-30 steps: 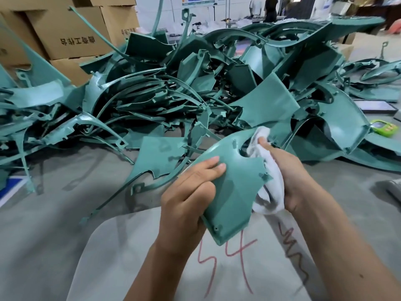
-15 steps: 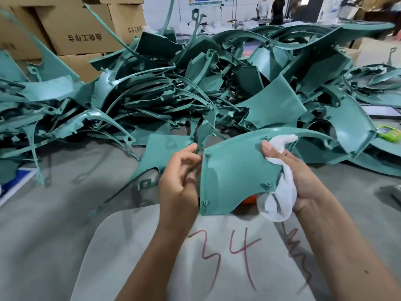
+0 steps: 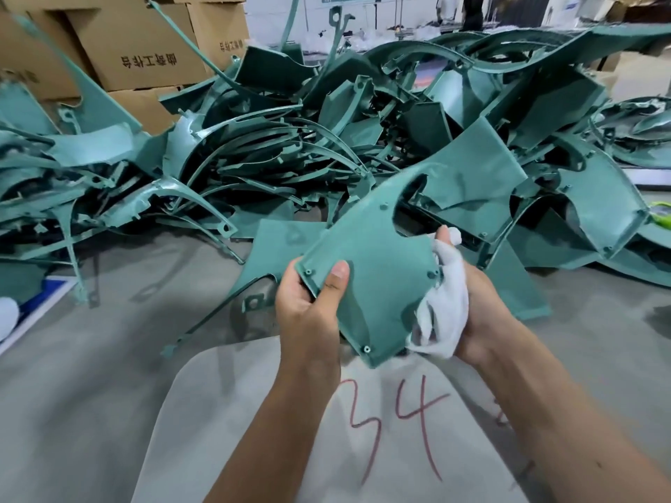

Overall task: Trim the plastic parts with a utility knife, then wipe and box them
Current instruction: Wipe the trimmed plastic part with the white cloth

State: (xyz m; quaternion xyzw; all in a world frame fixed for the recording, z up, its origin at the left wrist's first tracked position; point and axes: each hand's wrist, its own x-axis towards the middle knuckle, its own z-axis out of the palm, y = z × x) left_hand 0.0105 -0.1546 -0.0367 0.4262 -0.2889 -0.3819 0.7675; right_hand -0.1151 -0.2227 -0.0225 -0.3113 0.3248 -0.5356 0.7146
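Note:
I hold a teal plastic panel (image 3: 377, 270) in front of me, its inner side with small screw bosses facing up. My left hand (image 3: 308, 306) grips its near left corner, thumb on top. My right hand (image 3: 475, 306) holds a crumpled white cloth (image 3: 444, 314) against the panel's right edge, thumb up near the curved cut-out. No utility knife is in view.
A big heap of teal plastic parts (image 3: 290, 147) covers the grey floor ahead, spreading left and right. Cardboard boxes (image 3: 145, 56) stand at the back left. A pale board (image 3: 225, 412) with a red "34" lies under my forearms. A green object (image 3: 661, 216) sits far right.
The panel has been turned between my hands: its left end dropped toward me and the cut-out end swung up and away. The cloth stays at its right edge.

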